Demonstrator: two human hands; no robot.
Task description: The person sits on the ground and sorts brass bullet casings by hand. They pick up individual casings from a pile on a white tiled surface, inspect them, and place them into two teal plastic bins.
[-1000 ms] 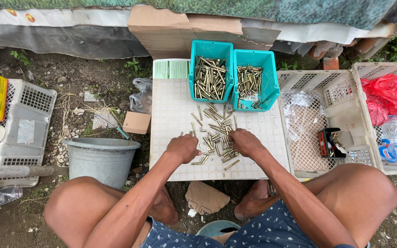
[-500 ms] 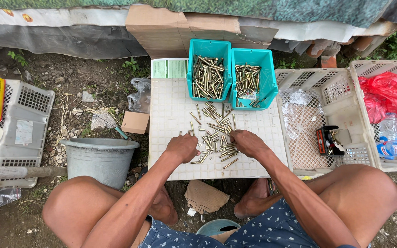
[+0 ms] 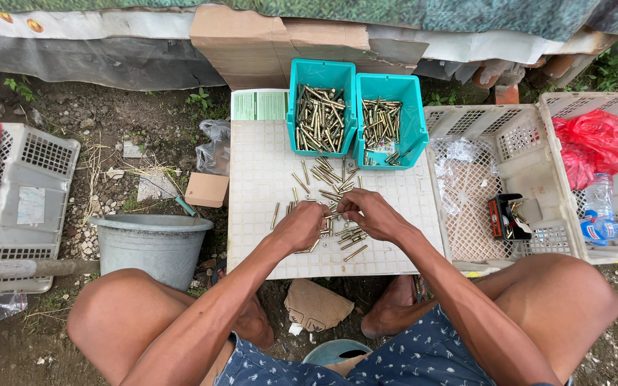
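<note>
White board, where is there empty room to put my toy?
The white gridded board is bare along its left side, between the green paper and grey bucket. The middle is crowded with scattered brass bolts and both hands.

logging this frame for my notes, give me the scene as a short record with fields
left hand: over the loose bolts, fingers meeting the right hand
right hand: pinching a small brass piece, hard to make out
surface: white board
bins: two teal bins of bolts at the far edge
left side: grey bucket
right side: white crate
</note>
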